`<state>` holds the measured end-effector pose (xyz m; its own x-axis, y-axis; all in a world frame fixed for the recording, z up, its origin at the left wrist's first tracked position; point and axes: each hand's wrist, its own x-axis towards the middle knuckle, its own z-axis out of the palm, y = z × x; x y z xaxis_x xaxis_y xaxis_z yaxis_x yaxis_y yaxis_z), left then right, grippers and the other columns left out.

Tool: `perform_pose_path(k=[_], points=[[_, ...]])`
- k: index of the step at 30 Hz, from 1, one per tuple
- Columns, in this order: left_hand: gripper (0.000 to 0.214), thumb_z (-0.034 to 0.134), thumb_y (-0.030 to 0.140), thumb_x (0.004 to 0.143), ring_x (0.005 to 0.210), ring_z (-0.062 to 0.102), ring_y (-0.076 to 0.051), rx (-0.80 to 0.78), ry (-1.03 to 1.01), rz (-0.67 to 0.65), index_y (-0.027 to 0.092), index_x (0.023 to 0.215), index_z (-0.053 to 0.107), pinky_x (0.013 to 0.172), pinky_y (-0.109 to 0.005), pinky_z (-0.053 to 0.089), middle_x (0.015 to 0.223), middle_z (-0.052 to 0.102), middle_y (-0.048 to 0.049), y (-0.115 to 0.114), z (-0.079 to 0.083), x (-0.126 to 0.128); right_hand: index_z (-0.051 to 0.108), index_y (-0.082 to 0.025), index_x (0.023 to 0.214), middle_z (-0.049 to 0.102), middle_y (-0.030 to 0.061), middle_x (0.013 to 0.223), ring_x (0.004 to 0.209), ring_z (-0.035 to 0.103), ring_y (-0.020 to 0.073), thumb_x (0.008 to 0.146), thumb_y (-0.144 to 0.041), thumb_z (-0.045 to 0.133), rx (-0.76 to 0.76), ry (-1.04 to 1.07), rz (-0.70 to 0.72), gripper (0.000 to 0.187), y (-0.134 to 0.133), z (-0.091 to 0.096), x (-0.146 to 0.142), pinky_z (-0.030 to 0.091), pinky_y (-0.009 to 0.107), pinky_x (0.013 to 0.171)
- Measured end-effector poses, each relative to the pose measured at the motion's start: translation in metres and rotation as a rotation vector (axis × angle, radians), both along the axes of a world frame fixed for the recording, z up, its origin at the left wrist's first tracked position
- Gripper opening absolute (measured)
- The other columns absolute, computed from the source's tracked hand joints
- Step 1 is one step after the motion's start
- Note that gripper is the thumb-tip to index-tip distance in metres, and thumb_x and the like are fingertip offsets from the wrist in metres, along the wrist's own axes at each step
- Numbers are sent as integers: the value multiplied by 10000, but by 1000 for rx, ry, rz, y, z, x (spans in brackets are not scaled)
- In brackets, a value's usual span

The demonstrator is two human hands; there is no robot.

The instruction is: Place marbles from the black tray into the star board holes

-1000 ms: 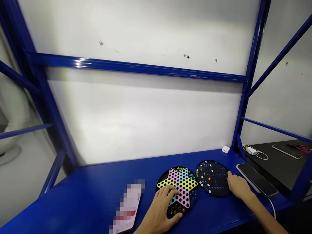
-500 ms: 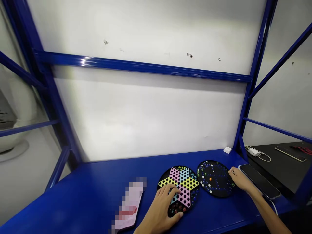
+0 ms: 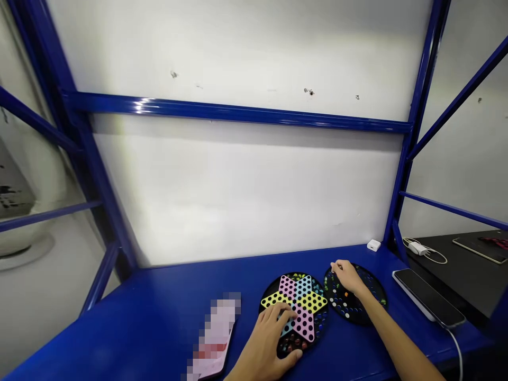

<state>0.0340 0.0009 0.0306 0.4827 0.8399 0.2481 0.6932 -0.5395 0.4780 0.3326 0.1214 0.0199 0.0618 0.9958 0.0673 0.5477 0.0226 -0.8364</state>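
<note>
A round black Chinese-checkers board (image 3: 296,317) with a pink, yellow and blue star lies on the blue shelf (image 3: 159,317). My left hand (image 3: 270,338) rests flat on its near left part, fingers spread. To its right lies a second round black board (image 3: 369,296) dotted with small coloured pegs. My right hand (image 3: 347,276) reaches across this board's far left part, fingertips bent down onto the pegs. Whether anything is pinched between those fingertips is hidden.
A phone (image 3: 428,298) with a cable lies at the right end of the shelf. A pink blurred packet (image 3: 214,338) lies left of the boards. A small white adapter (image 3: 373,245) sits by the wall. A black table (image 3: 460,264) with a charger stands further right.
My right hand has moved from the right rim of the peg board, near the phone, leftward over the board to its far left part. The left hand has stayed on the star board.
</note>
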Motion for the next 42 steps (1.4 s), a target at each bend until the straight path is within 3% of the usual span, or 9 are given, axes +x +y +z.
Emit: perform_pose_path(k=[2, 4, 9, 13, 16, 20, 25, 33, 42], points=[[527, 770, 335, 747, 1304, 504, -324, -16, 6, 1, 321, 1250, 614, 1125, -473, 433, 1391, 572, -52, -1, 2, 1, 553, -196, 736, 640, 49, 740, 694, 605, 181, 1017, -368, 412, 48, -344, 11, 358, -1, 0, -11, 401, 259, 597], [524, 767, 331, 747, 1317, 494, -325, -30, 9, 3, 320, 1247, 612, 1135, -478, 420, 1398, 564, -50, -2, 4, 1, 615, -181, 845, 709, 107, 919, 863, 668, 228, 1032, -319, 396, 37, -592, 23, 319, -6, 0, -19, 426, 277, 673], [516, 748, 338, 758, 1306, 501, -341, -20, 8, 2, 314, 1256, 613, 1130, -481, 424, 1390, 571, -45, -2, 7, 2, 659, -142, 1073, 732, 163, 1055, 937, 709, 268, 1053, -281, 351, 35, -866, 144, 339, -21, 7, -32, 448, 305, 738], [516, 752, 347, 760, 1295, 511, -339, -14, 8, -6, 309, 1256, 618, 1121, -471, 434, 1383, 578, -53, -2, 6, 1, 647, -142, 1114, 734, 162, 1064, 940, 710, 275, 1041, -272, 396, 37, -896, 190, 292, -25, 8, -35, 440, 306, 730], [514, 761, 355, 759, 1283, 521, -328, -5, -5, -14, 315, 1251, 617, 1113, -471, 441, 1377, 579, -59, -2, 4, 1, 643, -168, 1041, 735, 126, 1045, 954, 702, 259, 1056, -289, 364, 60, -812, 168, 305, -21, 4, -29, 421, 294, 722], [529, 776, 333, 733, 1297, 510, -329, -14, -10, 0, 333, 1239, 620, 1118, -474, 439, 1380, 576, -48, 0, 2, 0, 612, -195, 956, 728, 87, 973, 901, 694, 210, 1088, -364, 252, 60, -647, -14, 418, -7, 2, -4, 399, 270, 684], [521, 761, 343, 752, 1302, 502, -330, -18, -16, -4, 328, 1250, 610, 1126, -477, 428, 1388, 569, -56, 2, -1, -1, 620, -165, 1054, 730, 139, 1066, 968, 709, 239, 1089, -339, 248, -23, -740, -183, 412, 10, 0, 26, 438, 294, 730], [535, 779, 316, 718, 1281, 527, -320, -13, 8, 15, 340, 1229, 622, 1111, -464, 449, 1372, 584, -38, 0, 2, 0, 522, -70, 1337, 723, 226, 1098, 999, 724, 312, 1077, -362, 287, -18, -920, -106, 456, 20, -9, 6, 510, 361, 785], [521, 774, 336, 737, 1272, 537, -320, 34, 5, 3, 334, 1238, 629, 1096, -452, 467, 1376, 591, -48, 1, 2, -1, 543, -96, 1292, 732, 206, 1047, 975, 732, 299, 1076, -338, 310, 35, -960, -19, 399, 25, -16, 4, 526, 335, 766]])
